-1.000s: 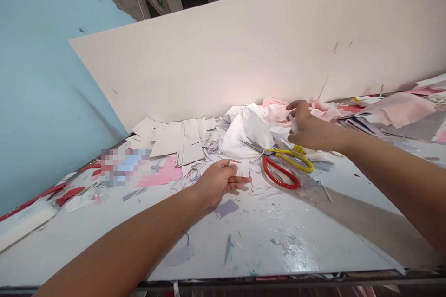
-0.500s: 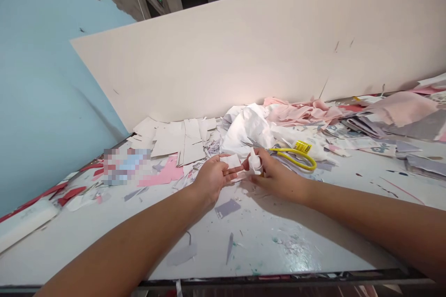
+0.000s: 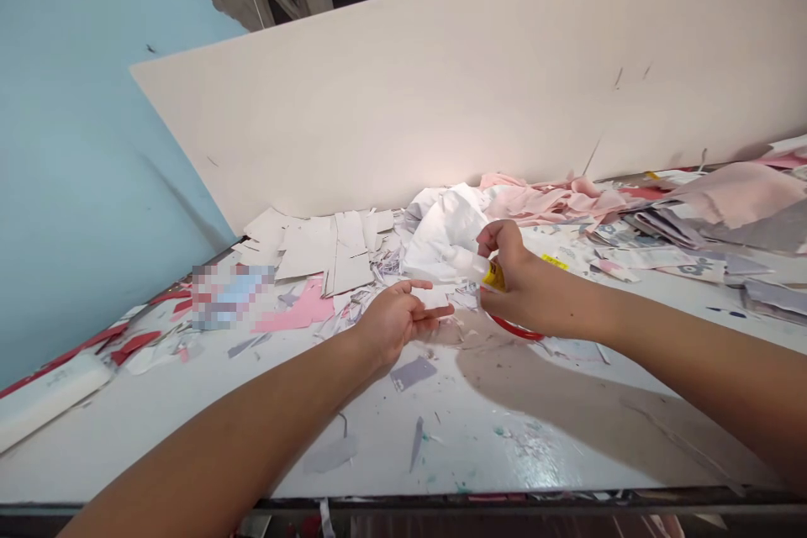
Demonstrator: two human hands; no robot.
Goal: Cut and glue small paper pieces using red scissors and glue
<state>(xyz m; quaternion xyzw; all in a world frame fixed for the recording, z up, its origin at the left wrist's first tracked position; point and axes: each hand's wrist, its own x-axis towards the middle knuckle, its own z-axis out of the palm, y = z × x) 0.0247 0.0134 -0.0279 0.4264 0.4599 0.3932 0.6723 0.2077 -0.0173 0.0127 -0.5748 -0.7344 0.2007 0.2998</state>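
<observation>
The left hand (image 3: 392,324) (half open) pinches a white scrap (image 3: 432,298); the right hand (image 3: 528,286), curled, grips a yellow-labelled bottle (image 3: 494,276).

My head camera looks down, close over the table (image 3: 479,403). It faces forward, the pale board (image 3: 403,101) at twelve o'clock.

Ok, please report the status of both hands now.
Left hand: holds white piece. Right hand: grips yellow-labelled bottle. Red handle: partly hidden behind right hand.
</observation>
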